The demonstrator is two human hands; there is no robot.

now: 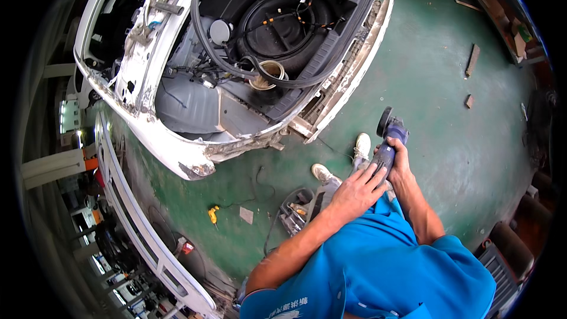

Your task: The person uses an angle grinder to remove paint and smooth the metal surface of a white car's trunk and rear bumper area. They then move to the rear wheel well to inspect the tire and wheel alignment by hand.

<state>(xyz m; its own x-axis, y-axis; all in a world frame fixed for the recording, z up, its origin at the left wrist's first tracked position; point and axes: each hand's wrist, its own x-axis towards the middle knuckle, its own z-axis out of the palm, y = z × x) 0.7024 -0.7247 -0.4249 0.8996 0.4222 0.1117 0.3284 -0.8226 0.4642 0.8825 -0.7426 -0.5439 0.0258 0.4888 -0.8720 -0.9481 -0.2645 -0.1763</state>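
Observation:
I hold a blue angle grinder (388,139) in front of my body, its dark disc end pointing away from me toward the stripped rear of a white car (177,145). My left hand (356,190) rests over the rear of the grinder's body with the fingers spread on it. My right hand (400,155) wraps around the body from the right side. The tool is in the air above the green floor (437,130), apart from the car. My white shoes (361,145) show below the grinder.
The car's open boot well holds a black spare-wheel recess (283,23) and loose rubber seal. A tool crate (298,208), a yellow tool (213,215) and a cable lie on the floor. Wood scraps (472,60) lie at the right. A detached white bumper strip (142,230) lies left.

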